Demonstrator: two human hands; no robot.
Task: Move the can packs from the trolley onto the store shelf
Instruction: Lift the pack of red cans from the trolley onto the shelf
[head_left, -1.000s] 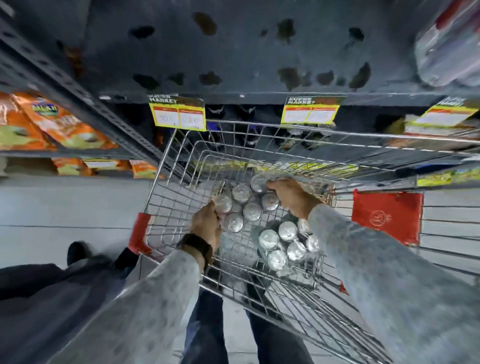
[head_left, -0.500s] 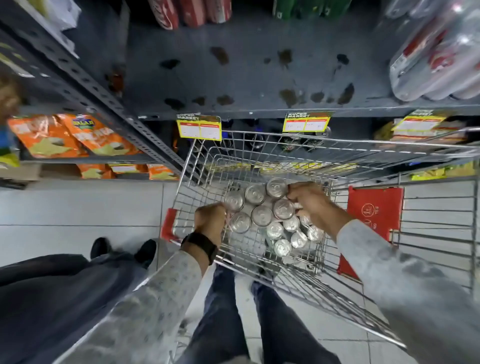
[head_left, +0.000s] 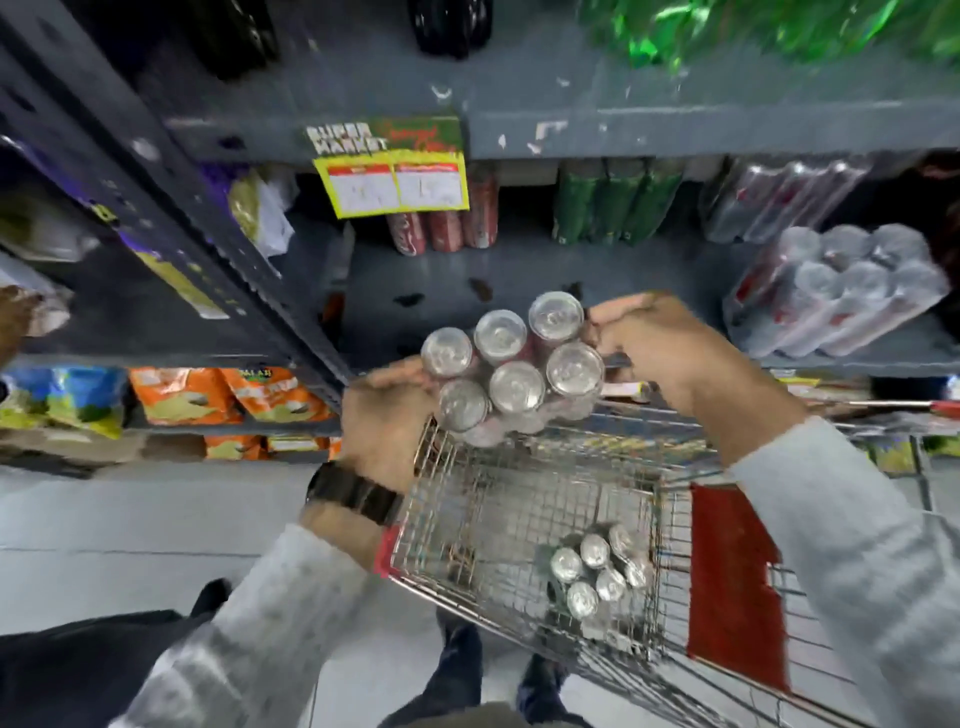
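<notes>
A six-can pack (head_left: 511, 371) is held above the front rim of the trolley (head_left: 524, 499), level with the grey shelf (head_left: 519, 275). The left hand (head_left: 387, 415) grips its left side; the right hand (head_left: 660, 345) grips its right side. A second can pack (head_left: 600, 569) lies inside the trolley, toward its right wall. A wrapped pack (head_left: 836, 291) sits on the shelf, right of the trolley.

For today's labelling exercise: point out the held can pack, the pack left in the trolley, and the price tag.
Held pack (head_left: 511, 366): head view, a can top.
Trolley pack (head_left: 597, 569): head view, its can tops.
Price tag (head_left: 395, 184): head view, yellow label's middle.
</notes>
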